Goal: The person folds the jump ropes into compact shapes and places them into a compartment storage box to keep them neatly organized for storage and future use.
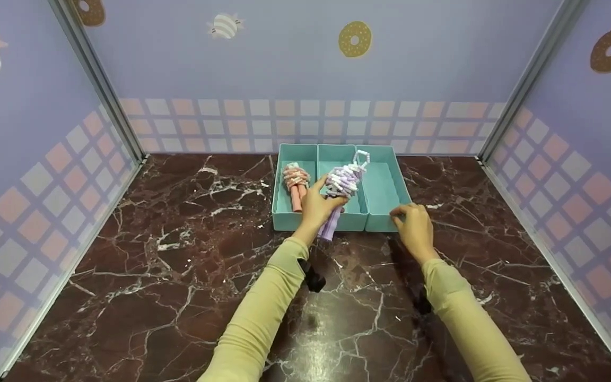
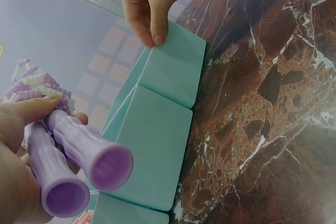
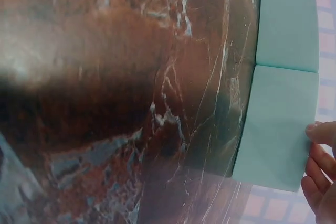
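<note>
My left hand [image 1: 317, 206] grips a bundled beaded jump rope [image 1: 343, 181], purple and white, above the middle teal compartment [image 1: 335, 154]. Its two hollow purple handles [image 2: 86, 153] point toward the camera in the left wrist view, and a loop of white beads sticks up at the top. At the right teal compartment [image 1: 384, 183], my right hand [image 1: 414, 227] pinches the top edge of the front wall [image 3: 281, 129] between thumb and fingers. A pink and white beaded jump rope [image 1: 296, 180] with pink handles lies in the left teal compartment [image 1: 292, 153].
The three compartments stand side by side on a dark red marbled tabletop [image 1: 178, 297], near the back wall [image 1: 284, 69]. Patterned side panels [image 1: 35, 175] enclose the table left and right. A black strap piece [image 1: 313, 277] is at the left wrist.
</note>
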`<state>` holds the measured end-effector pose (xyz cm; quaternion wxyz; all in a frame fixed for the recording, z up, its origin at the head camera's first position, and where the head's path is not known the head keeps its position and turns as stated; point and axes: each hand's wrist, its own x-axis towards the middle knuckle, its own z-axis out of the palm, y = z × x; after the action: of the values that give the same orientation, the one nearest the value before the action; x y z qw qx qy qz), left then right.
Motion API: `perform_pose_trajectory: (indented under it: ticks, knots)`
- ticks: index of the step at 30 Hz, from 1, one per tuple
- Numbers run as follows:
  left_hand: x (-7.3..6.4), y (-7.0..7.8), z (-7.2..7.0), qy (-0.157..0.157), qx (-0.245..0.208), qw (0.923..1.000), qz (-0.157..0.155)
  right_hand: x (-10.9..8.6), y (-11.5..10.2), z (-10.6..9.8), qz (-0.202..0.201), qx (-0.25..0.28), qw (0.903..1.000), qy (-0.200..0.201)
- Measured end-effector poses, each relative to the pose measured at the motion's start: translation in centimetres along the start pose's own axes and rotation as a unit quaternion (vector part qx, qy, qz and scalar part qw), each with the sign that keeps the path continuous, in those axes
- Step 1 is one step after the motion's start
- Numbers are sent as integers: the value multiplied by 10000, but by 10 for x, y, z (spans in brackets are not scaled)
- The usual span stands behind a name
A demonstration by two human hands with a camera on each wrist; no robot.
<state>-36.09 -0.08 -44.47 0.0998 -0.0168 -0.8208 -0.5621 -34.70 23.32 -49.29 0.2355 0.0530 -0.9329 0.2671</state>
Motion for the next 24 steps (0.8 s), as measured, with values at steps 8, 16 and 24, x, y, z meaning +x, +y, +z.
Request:
perform_pose_trajectory:
  ticks: [8,16,24]
  knots:
    - [3,-1,0,-46,-173,9998,41,-2,3,7,-238,-294,9988,298]
    - [6,2,-3,-198,-293,9993,-130,-1,3,11,-446,-487,9964,524]
    - [17,2,0,-402,-899,9945,-350,-2,3,12,-561,-605,9946,630]
